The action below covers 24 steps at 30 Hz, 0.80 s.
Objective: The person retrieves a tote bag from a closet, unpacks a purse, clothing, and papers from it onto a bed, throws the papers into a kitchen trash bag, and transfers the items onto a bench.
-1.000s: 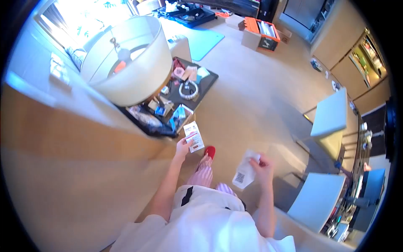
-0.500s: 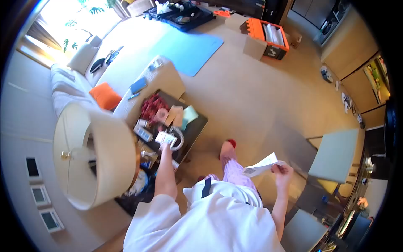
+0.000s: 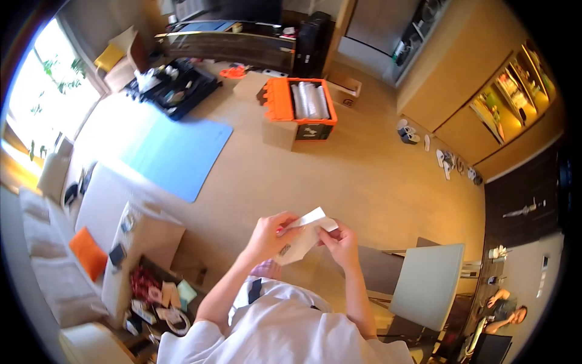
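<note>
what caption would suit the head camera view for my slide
Left hand and right hand hold white paper above the floor, blue mat and orange-trimmed crate beyond.

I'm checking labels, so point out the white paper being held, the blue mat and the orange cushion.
White paper [image 3: 302,242]: head view, on its middle.
Blue mat [image 3: 182,151]: head view, on its upper surface.
Orange cushion [image 3: 88,253]: head view, middle of its visible face.

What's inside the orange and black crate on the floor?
Long white bundles lie side by side inside the orange and black crate, whose orange lid is open. Anything beneath the bundles is covered and cannot be seen.
</note>
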### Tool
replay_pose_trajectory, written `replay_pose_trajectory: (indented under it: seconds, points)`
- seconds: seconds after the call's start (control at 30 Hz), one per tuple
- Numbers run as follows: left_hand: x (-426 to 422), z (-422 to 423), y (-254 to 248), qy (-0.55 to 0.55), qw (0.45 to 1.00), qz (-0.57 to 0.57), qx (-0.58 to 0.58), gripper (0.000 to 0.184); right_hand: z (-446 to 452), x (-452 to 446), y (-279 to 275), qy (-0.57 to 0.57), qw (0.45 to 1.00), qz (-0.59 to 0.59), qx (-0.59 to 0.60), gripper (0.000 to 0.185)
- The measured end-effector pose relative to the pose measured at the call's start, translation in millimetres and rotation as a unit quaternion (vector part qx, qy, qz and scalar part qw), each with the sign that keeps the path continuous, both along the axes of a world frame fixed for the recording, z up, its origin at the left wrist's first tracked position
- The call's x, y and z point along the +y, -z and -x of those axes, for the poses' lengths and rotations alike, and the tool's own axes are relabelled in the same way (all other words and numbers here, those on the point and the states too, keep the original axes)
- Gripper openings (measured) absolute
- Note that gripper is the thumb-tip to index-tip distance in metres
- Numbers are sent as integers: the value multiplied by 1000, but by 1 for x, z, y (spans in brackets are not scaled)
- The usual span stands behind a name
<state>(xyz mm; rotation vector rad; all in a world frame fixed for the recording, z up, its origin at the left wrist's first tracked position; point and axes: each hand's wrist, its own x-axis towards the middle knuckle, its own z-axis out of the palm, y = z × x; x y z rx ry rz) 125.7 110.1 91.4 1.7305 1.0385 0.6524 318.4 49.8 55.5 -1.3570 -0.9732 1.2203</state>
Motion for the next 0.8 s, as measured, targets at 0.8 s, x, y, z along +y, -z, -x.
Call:
replay_pose_trajectory:
  seconds: [0.8]
  points:
    - [494,-639,20,240,933,-268,18,6,-585,432,-29,141,859,-94,-483,9]
